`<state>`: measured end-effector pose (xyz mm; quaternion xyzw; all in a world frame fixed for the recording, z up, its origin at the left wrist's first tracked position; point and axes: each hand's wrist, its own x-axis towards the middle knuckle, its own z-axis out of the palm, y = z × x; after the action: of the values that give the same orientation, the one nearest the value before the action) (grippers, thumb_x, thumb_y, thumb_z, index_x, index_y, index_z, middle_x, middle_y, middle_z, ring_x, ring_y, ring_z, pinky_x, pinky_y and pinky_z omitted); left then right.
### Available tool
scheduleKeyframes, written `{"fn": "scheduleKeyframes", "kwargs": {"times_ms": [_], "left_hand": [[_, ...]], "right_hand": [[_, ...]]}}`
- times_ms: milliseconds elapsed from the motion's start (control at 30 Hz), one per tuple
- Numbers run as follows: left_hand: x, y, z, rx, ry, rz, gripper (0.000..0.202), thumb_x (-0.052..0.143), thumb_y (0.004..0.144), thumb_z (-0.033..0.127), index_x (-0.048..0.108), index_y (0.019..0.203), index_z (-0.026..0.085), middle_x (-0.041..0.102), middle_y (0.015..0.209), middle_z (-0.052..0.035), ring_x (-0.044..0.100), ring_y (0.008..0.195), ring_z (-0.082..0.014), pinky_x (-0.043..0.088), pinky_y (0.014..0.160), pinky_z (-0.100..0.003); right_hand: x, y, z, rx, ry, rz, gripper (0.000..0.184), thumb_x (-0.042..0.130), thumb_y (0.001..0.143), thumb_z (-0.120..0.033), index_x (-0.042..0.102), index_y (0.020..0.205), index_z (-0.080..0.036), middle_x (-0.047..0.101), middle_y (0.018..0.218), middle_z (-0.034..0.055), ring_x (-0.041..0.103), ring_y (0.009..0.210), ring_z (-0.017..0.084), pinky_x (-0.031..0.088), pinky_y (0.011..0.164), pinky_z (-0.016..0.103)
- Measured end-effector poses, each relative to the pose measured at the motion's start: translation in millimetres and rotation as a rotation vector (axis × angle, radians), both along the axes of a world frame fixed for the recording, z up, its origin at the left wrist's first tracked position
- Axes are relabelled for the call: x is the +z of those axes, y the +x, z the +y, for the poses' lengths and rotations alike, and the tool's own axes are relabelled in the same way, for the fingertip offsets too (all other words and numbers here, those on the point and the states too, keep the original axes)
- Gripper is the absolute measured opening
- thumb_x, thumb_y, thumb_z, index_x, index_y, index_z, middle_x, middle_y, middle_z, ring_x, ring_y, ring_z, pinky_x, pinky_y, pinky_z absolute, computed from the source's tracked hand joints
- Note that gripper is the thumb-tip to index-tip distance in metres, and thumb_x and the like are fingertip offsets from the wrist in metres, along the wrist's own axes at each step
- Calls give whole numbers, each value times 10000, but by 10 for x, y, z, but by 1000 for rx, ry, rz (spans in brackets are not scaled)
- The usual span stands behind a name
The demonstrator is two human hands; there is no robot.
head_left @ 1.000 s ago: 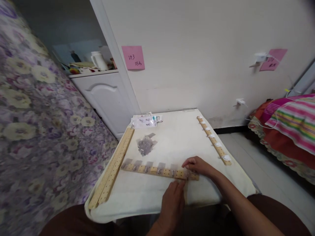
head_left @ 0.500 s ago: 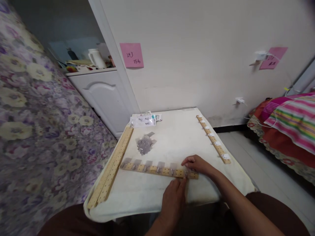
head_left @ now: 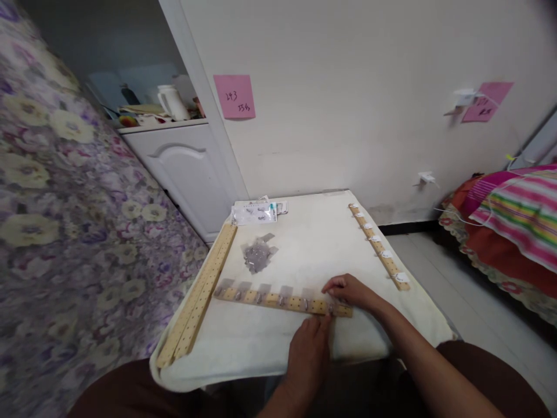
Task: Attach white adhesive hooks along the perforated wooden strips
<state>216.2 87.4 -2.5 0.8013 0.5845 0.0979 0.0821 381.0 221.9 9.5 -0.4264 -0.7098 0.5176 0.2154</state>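
Note:
A perforated wooden strip lies across the near part of the table, with several small clear plastic bags along it, each with a shiny little piece at its lower end. Near the strip's right end, my right hand is closed, thumb and forefinger at the top of the last clear bag. My left hand reaches in from below, its fingertips pressed together at the strip's near edge, against the shiny piece there. What exactly sits between the left fingertips is too small to tell.
A pile of small clear bags lies behind the strip. Two bare perforated strips lie along the table's left edge. Another strip with white tags runs along the right edge. Flat packs lie at the back, before the wall.
Both hands stay at the right end of the strip with almost no movement. The whole view has shifted very slightly.

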Motion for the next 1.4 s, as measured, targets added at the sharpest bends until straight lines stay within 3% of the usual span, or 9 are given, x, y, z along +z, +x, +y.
{"fn": "scheduleKeyframes", "kwargs": {"times_ms": [200, 367, 500, 1167, 1400], "left_hand": [[-47, -18, 12, -14, 7, -42, 485, 395, 854, 123, 397, 1332, 202, 595, 1011, -79, 526, 902, -212, 459, 785, -352], [-17, -28, 14, -13, 1, -52, 498, 405, 848, 130, 383, 1336, 225, 588, 1038, -66, 517, 931, -209, 452, 799, -342], [22, -18, 9, 3, -4, -37, 496, 399, 859, 137, 377, 1344, 241, 590, 999, -59, 520, 901, -204, 445, 758, -320], [20, -23, 24, -21, -23, -50, 480, 408, 841, 125, 414, 1312, 216, 592, 1003, -70, 530, 915, -210, 464, 793, -345], [36, -44, 13, -27, 0, -88, 483, 400, 834, 103, 420, 1305, 209, 588, 1038, -82, 532, 957, -213, 474, 809, -354]], "right_hand": [[-15, 4, -6, 2, -17, -14, 273, 524, 728, -224, 720, 897, -137, 592, 590, -12, 451, 508, 104, 326, 493, 221], [-20, 25, -42, 15, -4, 29, 257, 575, 729, -269, 699, 918, -147, 687, 769, 28, 588, 686, 152, 433, 630, 248], [-43, 48, -59, 43, -87, 45, 318, 646, 674, -249, 659, 977, -153, 683, 745, 15, 615, 703, 168, 454, 646, 261], [-93, -7, -19, -48, -235, 97, 322, 691, 540, -181, 671, 861, -154, 554, 594, -59, 482, 540, 87, 365, 543, 220], [-103, 18, -34, -50, -183, 95, 350, 716, 554, -205, 671, 899, -168, 587, 665, -40, 511, 587, 99, 383, 552, 214]]}}
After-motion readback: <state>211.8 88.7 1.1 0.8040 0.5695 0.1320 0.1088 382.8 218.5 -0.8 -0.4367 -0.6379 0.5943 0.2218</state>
